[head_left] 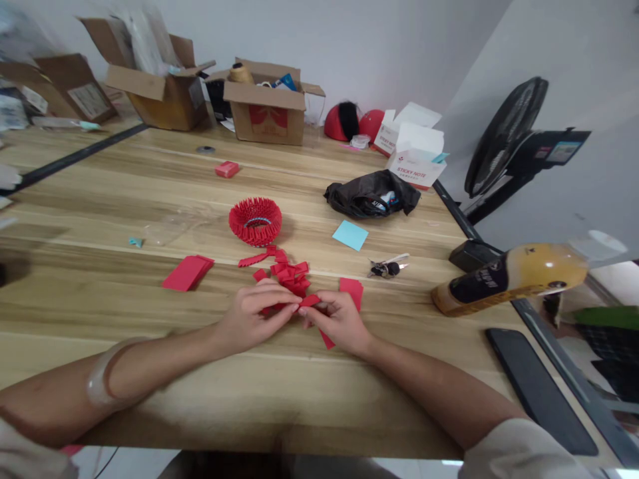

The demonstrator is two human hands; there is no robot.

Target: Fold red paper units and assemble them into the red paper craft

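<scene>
Between the fingertips of both hands is a small folded piece of red paper [310, 301]. My left hand [262, 313] pinches its left end, and my right hand [339, 321] grips the right end. Just beyond them lies a loose pile of folded red paper pieces [289, 274]. Red paper strips [352, 291] stick out from behind my right hand. To the left rests a stack of red paper sheets [188, 273]. Farther back stands a round bowl of interlocked red folded pieces [255, 223].
A blue paper square [350, 235], keys [385, 267] and a black plastic bag [372, 194] lie beyond my right hand. A drink bottle [509, 278] and a phone [539, 386] are at the right. Cardboard boxes [268, 106] line the back, and a fan [506, 136] stands beyond the right edge.
</scene>
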